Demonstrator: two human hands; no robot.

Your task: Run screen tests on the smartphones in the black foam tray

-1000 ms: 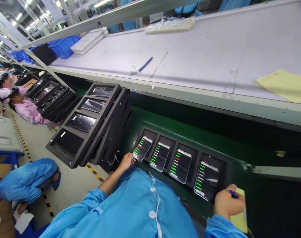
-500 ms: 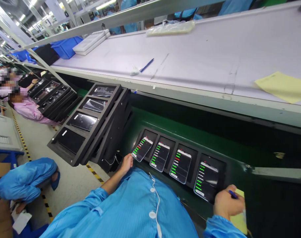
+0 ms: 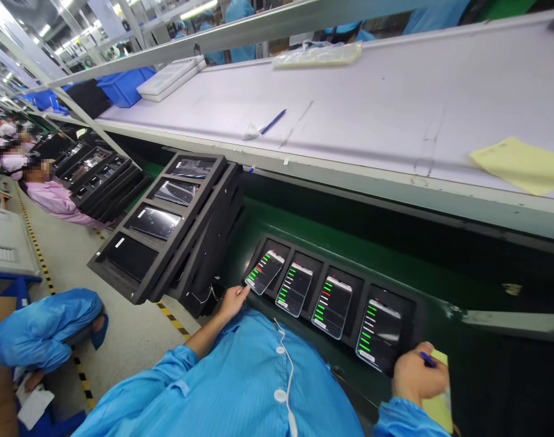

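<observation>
The left hand (image 3: 234, 300) has its fingers curled in, thumb and fingertips at the near corner of the leftmost smartphone (image 3: 265, 272); whether they pinch it I cannot tell. That phone lies askew in a black four-compartment tray (image 3: 367, 290), and three more smartphones (image 3: 332, 306) run from there toward the right hand (image 3: 418, 373), which is closed around a blue pen (image 3: 427, 359) and yellow paper (image 3: 438, 403). All four screens show rows of green and white text, with red lines on the first and third, too small to read. Left of and beyond the left hand, stacked black trays (image 3: 204, 224) hold devices with small white labels, also illegible. Ahead of both hands, the white bench (image 3: 372, 109) overhangs the green surface (image 3: 304, 227); a metal bar (image 3: 509, 325) juts in right of the right hand.
</observation>
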